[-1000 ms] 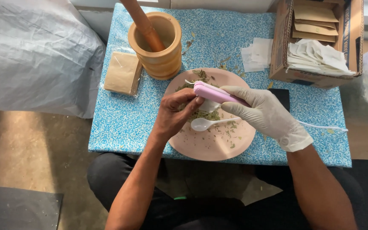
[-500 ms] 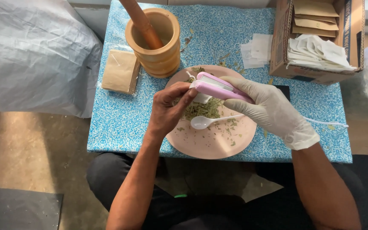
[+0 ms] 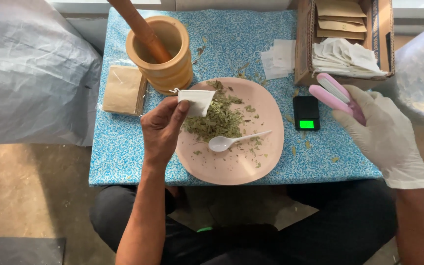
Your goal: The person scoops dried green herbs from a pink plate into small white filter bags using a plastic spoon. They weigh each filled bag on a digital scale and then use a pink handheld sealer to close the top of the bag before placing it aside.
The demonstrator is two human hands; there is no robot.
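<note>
A small table (image 3: pixel 123 162) under a speckled blue cloth carries everything. On its far right corner sits an open cardboard box (image 3: pixel 304 44) of brown envelopes and limp white filter bags. At far left stands a turned wooden mortar (image 3: pixel 165 66), round and ribbed, with its pestle (image 3: pixel 138 27) leaning inside. In the middle lies a smooth, round pink plate (image 3: pixel 236 167) bearing a loose heap of dried green leaf flakes (image 3: pixel 217 120) and a white plastic spoon (image 3: pixel 231 141). A flat brown paper pouch (image 3: pixel 122 90) lies left of the mortar, and a small black pocket scale (image 3: pixel 306 113) with a lit green screen sits right of the plate.

Half a second ago both hands met over the plate, the pink tool pressed near the left fingers. Now the hands are well apart and the leaf heap is uncovered.

The bare left hand (image 3: pixel 160 130) pinches a small white tea bag (image 3: pixel 196 102) between thumb and fingertips; it juts rightward from the fingers, over the plate's far left rim. The right hand (image 3: pixel 386 135), in a white latex glove, is closed around a glossy pink clamp-shaped sealer (image 3: pixel 333 93), which points far and left above the table's right edge, near the box.
</note>
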